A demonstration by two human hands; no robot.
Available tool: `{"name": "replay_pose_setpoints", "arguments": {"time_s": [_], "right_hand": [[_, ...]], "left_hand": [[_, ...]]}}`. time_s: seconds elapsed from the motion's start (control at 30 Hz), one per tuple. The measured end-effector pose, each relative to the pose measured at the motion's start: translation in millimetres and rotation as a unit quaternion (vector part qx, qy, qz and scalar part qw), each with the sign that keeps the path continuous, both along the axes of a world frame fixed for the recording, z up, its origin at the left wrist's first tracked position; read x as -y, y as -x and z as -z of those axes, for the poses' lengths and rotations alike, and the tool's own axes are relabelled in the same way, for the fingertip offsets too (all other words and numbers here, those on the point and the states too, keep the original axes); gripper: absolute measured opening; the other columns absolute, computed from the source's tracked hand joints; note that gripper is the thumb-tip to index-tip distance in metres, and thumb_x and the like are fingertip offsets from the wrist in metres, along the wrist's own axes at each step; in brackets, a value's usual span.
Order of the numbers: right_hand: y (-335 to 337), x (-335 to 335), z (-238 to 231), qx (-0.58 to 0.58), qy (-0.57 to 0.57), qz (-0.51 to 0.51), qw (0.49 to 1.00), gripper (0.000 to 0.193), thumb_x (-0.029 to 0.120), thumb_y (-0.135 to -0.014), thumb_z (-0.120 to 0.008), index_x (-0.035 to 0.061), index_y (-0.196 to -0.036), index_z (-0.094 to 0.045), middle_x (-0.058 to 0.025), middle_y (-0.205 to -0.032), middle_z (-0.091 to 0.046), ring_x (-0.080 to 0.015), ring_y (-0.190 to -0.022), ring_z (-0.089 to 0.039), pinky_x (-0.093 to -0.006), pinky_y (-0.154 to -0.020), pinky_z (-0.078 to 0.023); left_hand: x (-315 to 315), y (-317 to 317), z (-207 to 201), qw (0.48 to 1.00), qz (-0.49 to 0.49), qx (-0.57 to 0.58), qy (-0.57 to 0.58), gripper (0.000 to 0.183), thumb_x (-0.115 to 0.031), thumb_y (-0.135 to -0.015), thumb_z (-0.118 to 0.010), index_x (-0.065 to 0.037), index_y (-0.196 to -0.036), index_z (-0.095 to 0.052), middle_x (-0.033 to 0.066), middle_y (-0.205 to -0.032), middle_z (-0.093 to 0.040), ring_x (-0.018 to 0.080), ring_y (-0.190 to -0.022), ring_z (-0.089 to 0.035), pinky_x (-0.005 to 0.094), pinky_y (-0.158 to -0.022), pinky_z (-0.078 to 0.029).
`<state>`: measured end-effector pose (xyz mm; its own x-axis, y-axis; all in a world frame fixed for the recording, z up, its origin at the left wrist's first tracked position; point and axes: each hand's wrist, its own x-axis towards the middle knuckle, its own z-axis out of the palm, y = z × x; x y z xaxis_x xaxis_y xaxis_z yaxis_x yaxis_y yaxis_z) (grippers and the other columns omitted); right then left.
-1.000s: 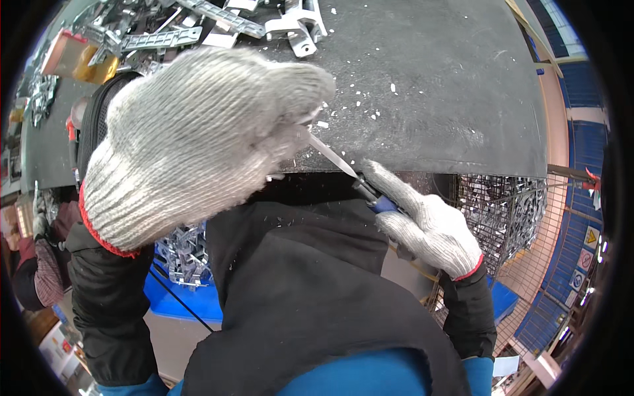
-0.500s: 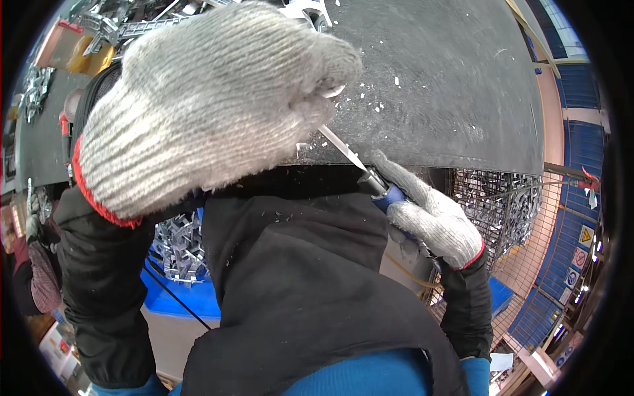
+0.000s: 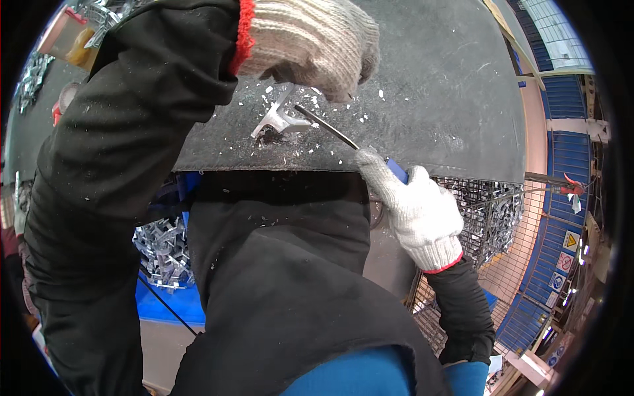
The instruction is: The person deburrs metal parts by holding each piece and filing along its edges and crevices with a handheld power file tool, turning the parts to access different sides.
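My left hand point(image 3: 317, 46), in a whitish knit glove with a red cuff, is over the dark work surface point(image 3: 456, 79) with its fingers curled downward. Whatever lies inside those fingers is hidden. Just below it an angular, silvery metal part point(image 3: 281, 121) rests near the surface's front edge, its upper end running behind the glove. My right hand point(image 3: 422, 214), gloved likewise, is closed round the blue handle point(image 3: 397, 171) of a slim hand file point(image 3: 330, 129). The file's tip points up and left, close beside the metal part; contact is hard to tell.
Pale chips point(image 3: 362, 119) litter the surface. Below at left, a blue bin point(image 3: 168, 303) holds metal parts point(image 3: 162, 254); a wire basket point(image 3: 492, 221) with more parts stands at right. A tub point(image 3: 65, 33) and loose metal pieces point(image 3: 105, 16) are at the far left.
My left hand has moved up and away over the surface, uncovering the metal part. My right hand has risen and turned, bringing the file up over the surface's front edge.
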<state>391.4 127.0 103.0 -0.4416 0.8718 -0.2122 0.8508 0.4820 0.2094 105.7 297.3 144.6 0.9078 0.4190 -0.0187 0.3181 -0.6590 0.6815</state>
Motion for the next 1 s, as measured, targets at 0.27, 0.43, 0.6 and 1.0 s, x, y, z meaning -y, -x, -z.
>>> {"name": "replay_pose_setpoints", "arguments": {"time_s": [0.27,0.43,0.6,1.0], "right_hand": [[-3,3,-13,-0.302,0.163,0.122,0.931,0.067,0.029,-0.097,-0.068,0.0275,-0.159,-0.041,-0.0168,-0.098,-0.073,-0.0351,-0.080,-0.073,-0.0389,-0.071,-0.058],[2,-13,-29,-0.321,0.264,0.277,0.866,0.069,0.025,-0.097,-0.067,0.0238,-0.160,-0.039,-0.0161,-0.112,-0.075,-0.0293,-0.089,-0.075,-0.0364,-0.083,-0.058],[-20,24,-33,-0.448,0.172,0.243,0.843,0.070,0.019,-0.095,-0.066,0.0216,-0.160,-0.041,-0.0130,-0.115,-0.074,-0.0207,-0.100,-0.072,-0.0339,-0.094,-0.055],[-4,20,-88,-0.376,0.366,0.155,0.837,0.065,0.024,-0.099,-0.066,0.0095,-0.158,-0.041,-0.0141,-0.136,-0.067,-0.0302,-0.116,-0.070,-0.0356,-0.101,-0.054]], "left_hand": [[41,-38,-39,0.946,-0.193,-0.238,-0.108,0.043,-0.035,-0.084,-0.069,-0.016,-0.123,-0.075,0.0081,-0.108,-0.077,0.0254,-0.096,-0.074,0.0393,-0.085,-0.060],[55,-19,-43,0.947,-0.184,-0.234,-0.119,0.039,-0.032,-0.085,-0.068,-0.019,-0.121,-0.074,0.0097,-0.102,-0.076,0.0286,-0.094,-0.074,0.0412,-0.081,-0.060],[70,3,-29,0.948,-0.165,-0.121,-0.242,0.043,-0.035,-0.085,-0.071,-0.016,-0.123,-0.069,0.0114,-0.089,-0.070,0.0316,-0.083,-0.072,0.0441,-0.069,-0.058],[123,2,-20,0.915,-0.264,-0.191,-0.239,0.070,-0.046,-0.080,-0.080,-0.011,-0.137,-0.059,0.0060,-0.088,-0.070,0.0264,-0.078,-0.072,0.0366,-0.065,-0.056]]}}
